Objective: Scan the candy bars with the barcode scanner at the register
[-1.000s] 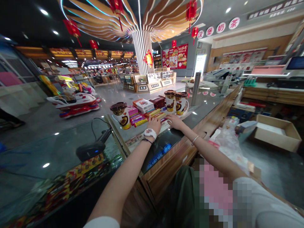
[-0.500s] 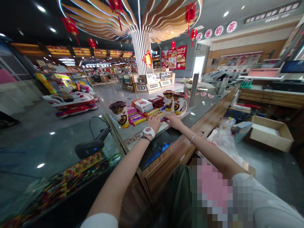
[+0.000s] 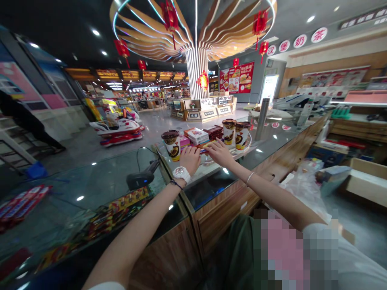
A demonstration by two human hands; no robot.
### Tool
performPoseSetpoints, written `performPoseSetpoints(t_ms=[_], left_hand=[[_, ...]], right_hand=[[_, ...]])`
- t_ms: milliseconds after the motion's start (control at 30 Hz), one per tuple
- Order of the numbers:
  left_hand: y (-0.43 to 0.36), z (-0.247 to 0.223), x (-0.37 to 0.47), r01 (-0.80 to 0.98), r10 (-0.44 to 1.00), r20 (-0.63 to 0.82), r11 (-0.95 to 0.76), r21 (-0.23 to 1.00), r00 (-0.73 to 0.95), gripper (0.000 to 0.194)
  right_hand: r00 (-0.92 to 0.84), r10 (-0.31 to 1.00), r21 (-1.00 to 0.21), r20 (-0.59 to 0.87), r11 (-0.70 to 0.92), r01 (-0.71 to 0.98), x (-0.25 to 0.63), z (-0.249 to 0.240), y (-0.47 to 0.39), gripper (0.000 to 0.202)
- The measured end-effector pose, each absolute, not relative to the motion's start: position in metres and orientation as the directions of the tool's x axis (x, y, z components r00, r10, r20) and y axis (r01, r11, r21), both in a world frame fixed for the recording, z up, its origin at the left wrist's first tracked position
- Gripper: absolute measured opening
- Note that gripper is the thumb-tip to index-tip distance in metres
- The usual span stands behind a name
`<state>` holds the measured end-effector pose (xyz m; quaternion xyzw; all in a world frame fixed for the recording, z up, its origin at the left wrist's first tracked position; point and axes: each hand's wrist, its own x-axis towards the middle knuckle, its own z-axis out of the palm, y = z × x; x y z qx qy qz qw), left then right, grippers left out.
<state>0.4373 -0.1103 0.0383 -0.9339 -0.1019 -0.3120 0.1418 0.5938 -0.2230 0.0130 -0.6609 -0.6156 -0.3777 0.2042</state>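
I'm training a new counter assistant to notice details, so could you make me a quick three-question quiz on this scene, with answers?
1. How many printed cups stand on the counter?
2. True or false: the black scanner lies to the left of the left hand.
3. What is held between the left hand and the right hand?
a) a drinking straw
b) a wrapped bar
c) a paper bag

Key: 1. Three. 2. True. 3. b.
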Motion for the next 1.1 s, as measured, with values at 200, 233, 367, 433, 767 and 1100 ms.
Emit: performPoseSetpoints(t_ms=[200, 233, 367, 433, 767, 1100], left_hand=[[-0.087, 0.049, 0.383, 0.351, 0.159, 0.661, -0.921, -0.168, 0.734, 0.035], [-0.083, 0.05, 0.373, 0.366, 0.169, 0.666, -0.916, -0.167, 0.726, 0.035], [-0.068, 0.052, 0.333, 0.431, 0.213, 0.684, -0.887, -0.164, 0.698, 0.035], [-0.061, 0.052, 0.316, 0.466, 0.24, 0.693, -0.871, -0.154, 0.679, 0.035], [-0.026, 0.06, 0.253, 0.619, 0.358, 0.734, -0.778, -0.107, 0.577, 0.031], [0.003, 0.064, 0.21, 0.678, 0.404, 0.713, -0.722, -0.137, 0.573, 0.026]], right_hand=[[-0.124, 0.614, 0.214, 0.779, -0.075, 0.974, 0.552, 0.03, -0.19, 0.028], [-0.141, 0.609, 0.218, 0.781, -0.053, 0.975, 0.544, 0.032, -0.184, 0.028], [-0.203, 0.595, 0.229, 0.777, 0.034, 0.973, 0.513, 0.037, -0.157, 0.028], [-0.226, 0.588, 0.239, 0.776, 0.058, 0.969, 0.497, 0.039, -0.144, 0.028], [-0.286, 0.545, 0.24, 0.788, 0.156, 0.958, 0.428, 0.049, -0.079, 0.028], [-0.253, 0.512, 0.142, 0.821, 0.247, 0.958, 0.384, 0.041, -0.04, 0.029]])
